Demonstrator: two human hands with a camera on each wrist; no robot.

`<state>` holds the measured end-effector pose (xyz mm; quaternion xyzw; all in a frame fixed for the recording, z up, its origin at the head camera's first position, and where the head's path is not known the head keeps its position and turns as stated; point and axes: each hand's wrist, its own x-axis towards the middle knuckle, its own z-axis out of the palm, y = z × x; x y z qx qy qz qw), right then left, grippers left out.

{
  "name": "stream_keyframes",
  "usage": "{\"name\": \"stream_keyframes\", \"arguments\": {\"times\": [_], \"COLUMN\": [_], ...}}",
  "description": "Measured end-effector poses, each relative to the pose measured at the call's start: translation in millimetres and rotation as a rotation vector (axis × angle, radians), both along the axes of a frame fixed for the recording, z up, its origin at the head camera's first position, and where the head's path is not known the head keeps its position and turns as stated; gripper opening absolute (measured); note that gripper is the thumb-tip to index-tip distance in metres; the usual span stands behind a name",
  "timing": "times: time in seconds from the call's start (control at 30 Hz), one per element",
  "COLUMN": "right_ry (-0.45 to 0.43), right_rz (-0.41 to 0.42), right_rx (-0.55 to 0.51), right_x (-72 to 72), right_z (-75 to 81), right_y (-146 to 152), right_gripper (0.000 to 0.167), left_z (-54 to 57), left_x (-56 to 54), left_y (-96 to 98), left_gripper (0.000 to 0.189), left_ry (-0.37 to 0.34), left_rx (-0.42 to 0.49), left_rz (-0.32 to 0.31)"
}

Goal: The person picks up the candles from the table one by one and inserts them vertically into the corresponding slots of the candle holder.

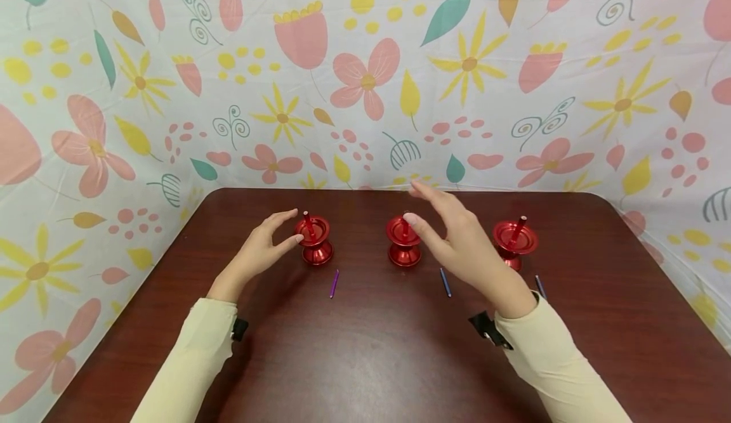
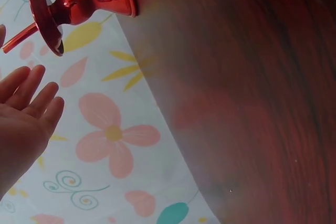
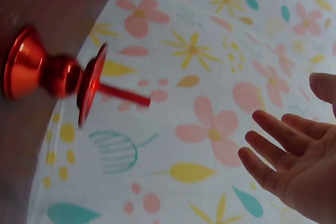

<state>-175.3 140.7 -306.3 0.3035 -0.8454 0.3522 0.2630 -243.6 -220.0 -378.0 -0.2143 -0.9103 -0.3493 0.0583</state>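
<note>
Parted, empty fingers (image 1: 442,200) of 2 hands (image 1: 257,247) hover near spaced stands (image 1: 405,256) by the table's far edge (image 1: 360,193).

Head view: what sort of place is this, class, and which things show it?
Probably an indoor tabletop setup: a dark brown, wood-grained table, a white, flower-printed fabric backdrop behind it, and three shiny red flared holders standing on top.

A dark brown table (image 1: 365,321) with rounded far corners, its pale sheen (image 1: 371,378) apparently reflected light, stands before flower-printed cloth (image 1: 320,90).
</note>
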Motion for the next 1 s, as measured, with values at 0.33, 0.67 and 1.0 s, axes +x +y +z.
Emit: {"name": "stream_keyframes", "arguments": {"times": [0.33, 0.67, 1.0], "right_ry": [-0.169, -0.284, -0.385], "right_rz": [0.118, 0.165, 0.191], "right_rx": [-0.025, 0.0, 0.052], "right_x": [-7.1, -16.3, -24.9], "right_z": [-4.6, -18.9, -32.9], "right_y": [-31, -62, -86], "right_gripper": [0.058, 0.052, 0.052], "left_z": [-4.5, -5.6, -3.6], "left_x": [-13.1, -16.7, -18.1], "left_y": [7.4, 9.4, 11.1], "left_gripper": [0.067, 0.071, 0.076], "left_ry": [-0.108, -0.139, -0.253], "left_rx": [-0.026, -0.055, -0.072], "left_rz": [-0.025, -0.01, 0.077]}}
